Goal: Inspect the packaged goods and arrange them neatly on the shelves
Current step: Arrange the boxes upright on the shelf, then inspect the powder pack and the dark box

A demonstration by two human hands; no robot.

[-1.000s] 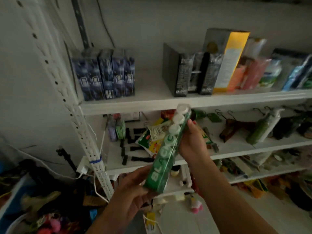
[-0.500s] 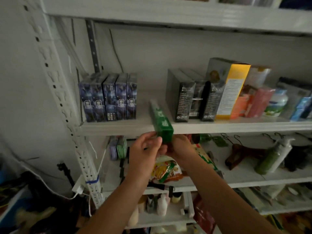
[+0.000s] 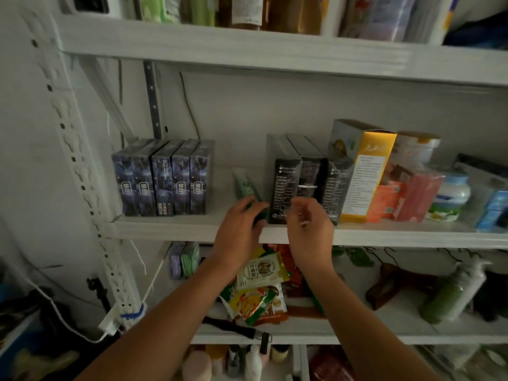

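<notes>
A long green pack (image 3: 244, 185) lies flat on the middle shelf (image 3: 165, 229), pointing back into the gap between a row of dark blue boxes (image 3: 162, 182) and upright black boxes (image 3: 299, 182). My left hand (image 3: 239, 226) rests over the pack's near end with its fingers laid across it. Just right of it, my right hand (image 3: 308, 226) hovers in front of the black boxes, blurred, with loosely curled fingers that hold nothing.
Right of the black boxes stand a tall yellow box (image 3: 365, 171), pink packs (image 3: 417, 199) and a white jar (image 3: 450, 196). Snack packets (image 3: 258, 287) lie heaped on the shelf below, with a green bottle (image 3: 450, 292) at right. The top shelf holds more goods.
The green pack went from upright in both hands onto the middle shelf and slid deeper. My right hand has let go of it. The view tilted up.
</notes>
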